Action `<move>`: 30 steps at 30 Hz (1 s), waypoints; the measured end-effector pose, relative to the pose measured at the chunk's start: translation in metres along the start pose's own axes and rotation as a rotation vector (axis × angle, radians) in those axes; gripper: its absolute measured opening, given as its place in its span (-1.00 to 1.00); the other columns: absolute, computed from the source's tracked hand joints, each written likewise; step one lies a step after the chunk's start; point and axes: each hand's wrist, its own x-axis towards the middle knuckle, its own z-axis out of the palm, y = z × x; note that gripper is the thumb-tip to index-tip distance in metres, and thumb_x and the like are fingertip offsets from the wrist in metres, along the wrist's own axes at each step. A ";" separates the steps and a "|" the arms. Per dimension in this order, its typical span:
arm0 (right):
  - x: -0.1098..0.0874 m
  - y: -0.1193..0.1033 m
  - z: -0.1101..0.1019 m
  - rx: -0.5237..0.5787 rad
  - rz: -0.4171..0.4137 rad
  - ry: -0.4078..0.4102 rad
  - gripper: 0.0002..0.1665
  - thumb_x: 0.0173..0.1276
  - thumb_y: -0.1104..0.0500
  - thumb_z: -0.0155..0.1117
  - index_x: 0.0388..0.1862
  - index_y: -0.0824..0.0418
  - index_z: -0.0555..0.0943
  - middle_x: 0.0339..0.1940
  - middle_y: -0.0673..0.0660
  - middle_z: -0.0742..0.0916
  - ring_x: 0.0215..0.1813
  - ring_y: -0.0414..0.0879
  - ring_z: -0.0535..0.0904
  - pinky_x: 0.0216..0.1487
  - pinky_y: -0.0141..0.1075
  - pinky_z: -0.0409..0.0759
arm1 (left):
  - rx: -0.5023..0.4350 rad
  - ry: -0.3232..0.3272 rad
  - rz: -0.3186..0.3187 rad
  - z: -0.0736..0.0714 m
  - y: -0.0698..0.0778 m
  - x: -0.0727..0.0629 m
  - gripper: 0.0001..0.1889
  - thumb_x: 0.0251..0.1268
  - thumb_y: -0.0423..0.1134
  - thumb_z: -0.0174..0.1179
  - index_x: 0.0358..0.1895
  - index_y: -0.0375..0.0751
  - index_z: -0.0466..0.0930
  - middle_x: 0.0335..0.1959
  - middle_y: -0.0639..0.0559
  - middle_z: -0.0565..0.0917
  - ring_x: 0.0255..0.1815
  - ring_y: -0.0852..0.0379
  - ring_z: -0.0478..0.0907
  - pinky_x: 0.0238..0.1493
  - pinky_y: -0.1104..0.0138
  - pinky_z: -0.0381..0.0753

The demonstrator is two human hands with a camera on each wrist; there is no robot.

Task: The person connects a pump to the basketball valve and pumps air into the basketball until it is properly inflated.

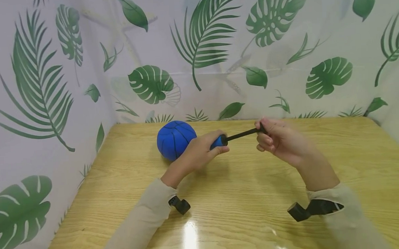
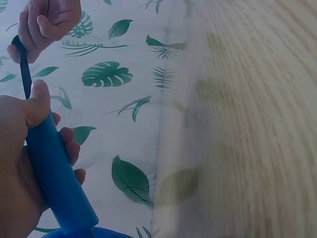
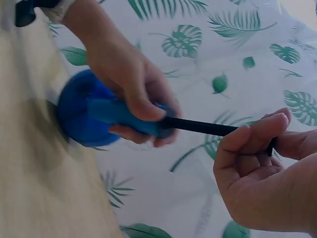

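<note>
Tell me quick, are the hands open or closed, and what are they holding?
Left hand: closed, holding the blue tube.
Right hand: closed, holding the end of the black rod.

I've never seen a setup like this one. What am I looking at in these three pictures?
No machine here: the work is done bare-handed, with a small camera on each wrist. The wide picture comes from a camera on the head; the other two come from the wrists. The left hand grips a blue hand pump; the right hand holds the black handle at the end of its rod. A blue basketball rests on the wooden table. The pump's other end points toward the ball, but whether it is plugged in is unclear.
</note>
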 end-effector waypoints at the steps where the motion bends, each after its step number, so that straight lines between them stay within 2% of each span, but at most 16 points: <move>1: 0.002 0.004 0.002 0.002 0.003 -0.005 -0.60 0.74 0.04 -0.25 -0.14 0.13 0.55 -0.57 -0.09 0.54 -0.55 -0.05 0.14 -0.24 -0.35 0.46 | 0.003 0.005 0.002 0.000 0.001 0.000 -0.49 0.53 0.15 0.09 0.38 0.01 0.43 0.23 0.03 0.64 0.22 0.05 0.61 0.24 0.07 0.58; 7: 0.013 0.029 0.011 -0.054 0.081 0.036 -0.62 0.71 -0.05 -0.21 -0.16 0.06 0.52 -0.56 -0.13 0.49 -0.54 -0.17 0.31 -0.22 -0.35 0.43 | 0.006 0.008 0.041 0.003 0.004 0.000 -0.58 0.52 0.05 0.15 0.29 -0.03 0.46 0.07 0.03 0.68 0.02 0.08 0.63 0.09 0.11 0.62; 11: 0.018 0.045 0.015 -0.082 0.124 0.080 -0.62 0.69 -0.09 -0.17 -0.16 0.05 0.53 -0.56 -0.12 0.49 -0.53 -0.24 0.41 -0.23 -0.34 0.43 | 0.040 -0.007 0.066 0.006 0.007 0.000 -0.58 0.53 0.04 0.15 0.31 -0.03 0.47 0.14 0.03 0.69 0.07 0.08 0.64 0.11 0.13 0.62; 16: 0.022 0.055 0.019 -0.092 0.158 0.118 -0.61 0.69 -0.11 -0.16 -0.17 0.05 0.53 -0.55 -0.10 0.52 -0.53 -0.24 0.42 -0.25 -0.32 0.48 | 0.091 -0.019 0.090 0.007 0.008 -0.001 -0.58 0.53 0.04 0.13 0.32 0.00 0.48 0.18 0.07 0.68 0.09 0.13 0.64 0.12 0.18 0.61; 18: 0.022 0.054 0.018 -0.099 0.175 0.122 -0.62 0.70 -0.09 -0.17 -0.17 0.05 0.53 -0.54 -0.10 0.53 -0.53 -0.23 0.41 -0.25 -0.33 0.49 | 0.093 -0.021 0.089 0.008 0.007 -0.001 -0.58 0.53 0.05 0.13 0.32 0.01 0.48 0.16 0.08 0.68 0.07 0.14 0.63 0.11 0.18 0.61; 24: 0.019 0.037 0.015 -0.094 0.246 0.091 -0.63 0.73 -0.02 -0.18 -0.17 0.07 0.54 -0.49 -0.08 0.64 -0.55 -0.23 0.43 -0.26 -0.36 0.49 | 0.037 -0.045 0.061 0.006 0.005 -0.002 -0.53 0.54 0.10 0.10 0.39 0.08 0.43 0.28 0.09 0.63 0.23 0.09 0.61 0.23 0.12 0.59; 27: 0.015 0.025 0.012 -0.052 0.250 0.081 -0.61 0.74 -0.01 -0.18 -0.18 0.07 0.57 -0.50 -0.07 0.67 -0.56 -0.23 0.46 -0.25 -0.36 0.47 | 0.006 -0.045 0.035 0.003 0.004 -0.002 -0.53 0.54 0.11 0.10 0.38 0.08 0.43 0.21 0.09 0.65 0.13 0.10 0.63 0.17 0.12 0.61; 30: 0.008 0.011 0.006 0.019 0.207 0.089 -0.58 0.74 0.02 -0.19 -0.19 0.08 0.61 -0.53 -0.05 0.67 -0.54 -0.22 0.51 -0.24 -0.35 0.45 | -0.001 -0.029 0.014 -0.001 0.002 -0.002 -0.52 0.53 0.12 0.10 0.37 0.04 0.43 0.15 0.07 0.66 0.06 0.10 0.62 0.13 0.12 0.61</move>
